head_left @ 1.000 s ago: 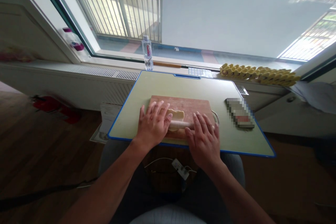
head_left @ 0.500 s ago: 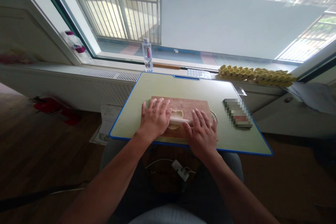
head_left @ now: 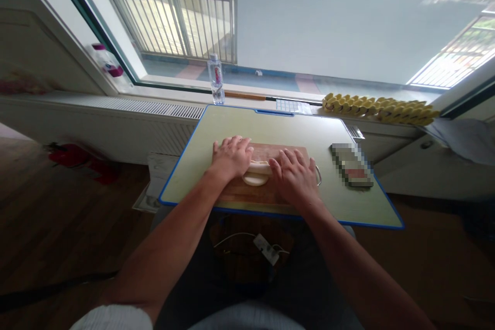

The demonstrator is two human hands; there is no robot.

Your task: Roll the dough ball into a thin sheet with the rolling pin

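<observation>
A pale rolling pin (head_left: 260, 167) lies crosswise over a flattened round of dough (head_left: 255, 179) on a wooden cutting board (head_left: 270, 197). My left hand (head_left: 233, 155) curves over the pin's left end, palm down, while my right hand (head_left: 294, 172) bears on its right end. Both hands have their fingers bent forward over the pin, and they cover its ends. Part of the dough shows on the near side of the pin, between the hands. A metal handle (head_left: 318, 176) sticks out at the board's right side.
The board rests on a small blue-edged table (head_left: 185, 165) above my lap. A blurred-out phone (head_left: 351, 165) lies at its right. Along the sill stand a water bottle (head_left: 216, 80) and yellow egg cartons (head_left: 379, 108). Below is a power strip (head_left: 266, 249); a fire extinguisher (head_left: 83, 162) is at left.
Both hands and the rolling pin have moved forward, away from me, over the dough. More of the dough's near side is now uncovered.
</observation>
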